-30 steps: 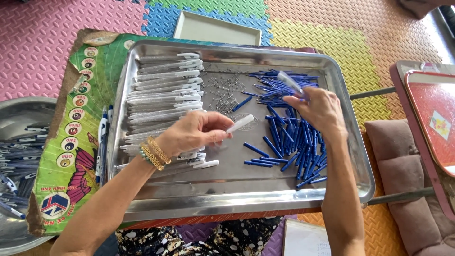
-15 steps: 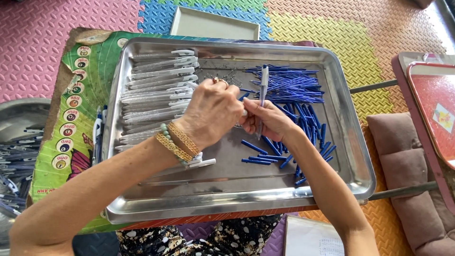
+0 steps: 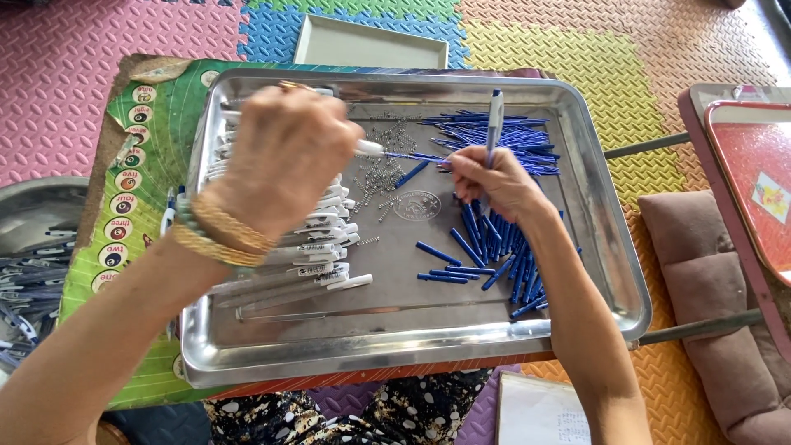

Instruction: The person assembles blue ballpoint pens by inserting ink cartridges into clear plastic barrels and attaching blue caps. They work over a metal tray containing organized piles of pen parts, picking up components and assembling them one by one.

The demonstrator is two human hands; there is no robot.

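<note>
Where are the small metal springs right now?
In the head view, the small metal springs lie loose on the floor of the steel tray, near its upper middle, between the row of white pen barrels and the blue pen parts.

On the tabletop (image 3: 124, 206) sits a metal tray (image 3: 395, 346) — pen barrels (image 3: 321, 255) stacked in its left half, small springs (image 3: 381, 177) in the middle, pen refills (image 3: 494, 239) heaped at right — with a bowl (image 3: 33, 214) left of the tabletop.
</note>
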